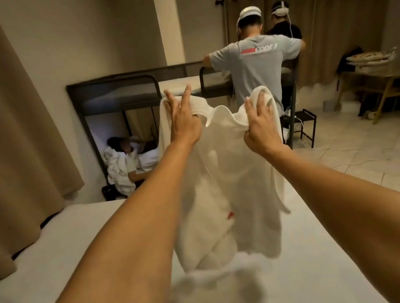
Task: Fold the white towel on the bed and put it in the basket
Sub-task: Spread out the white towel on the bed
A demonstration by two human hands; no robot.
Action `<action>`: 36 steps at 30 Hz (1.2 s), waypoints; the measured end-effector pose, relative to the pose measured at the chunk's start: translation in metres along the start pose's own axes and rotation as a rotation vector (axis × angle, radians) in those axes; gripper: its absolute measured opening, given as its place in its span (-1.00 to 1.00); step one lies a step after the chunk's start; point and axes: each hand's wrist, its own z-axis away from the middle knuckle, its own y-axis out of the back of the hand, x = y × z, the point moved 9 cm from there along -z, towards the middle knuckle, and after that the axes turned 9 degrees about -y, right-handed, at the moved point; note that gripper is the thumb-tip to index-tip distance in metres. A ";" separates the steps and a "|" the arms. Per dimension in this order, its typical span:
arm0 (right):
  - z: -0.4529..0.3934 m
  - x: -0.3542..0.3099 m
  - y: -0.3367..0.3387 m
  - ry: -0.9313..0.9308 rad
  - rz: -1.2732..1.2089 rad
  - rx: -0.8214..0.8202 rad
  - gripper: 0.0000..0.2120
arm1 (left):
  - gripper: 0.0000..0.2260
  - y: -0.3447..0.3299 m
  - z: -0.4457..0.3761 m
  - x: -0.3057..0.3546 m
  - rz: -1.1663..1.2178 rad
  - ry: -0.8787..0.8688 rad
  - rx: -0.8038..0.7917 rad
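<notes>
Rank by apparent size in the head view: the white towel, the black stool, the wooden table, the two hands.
1. White towel, largest; it's nearest.
2. Wooden table.
3. Black stool.
Left hand and right hand look alike, and roughly match the stool: unranked.

Black metal bunk bed point(117, 91) stood against the far wall, with someone lying curled up in white bedding point(120, 163) on the bottom bunk. Two people with headsets stood at the top bunk: one in a grey t-shirt point(257, 70), one in black point(284, 27) just behind. Brown curtains point(0, 124) hung on the left, another set point(331, 28) at the back. A wooden surface point(380, 80) with stuff piled on it sat off right, on the tiled floor point(375, 151).
</notes>
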 end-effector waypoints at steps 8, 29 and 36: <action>0.052 0.054 0.000 0.012 0.302 -0.096 -0.44 | -0.33 -0.011 0.082 -0.056 -0.218 0.064 -0.156; 0.561 0.274 -0.156 -0.279 0.581 -0.955 -0.32 | -0.20 -0.138 0.619 -0.195 -0.415 0.292 -0.933; 0.599 0.301 -0.204 -0.280 0.636 -0.961 -0.30 | -0.30 -0.177 0.668 -0.247 -0.532 0.347 -1.081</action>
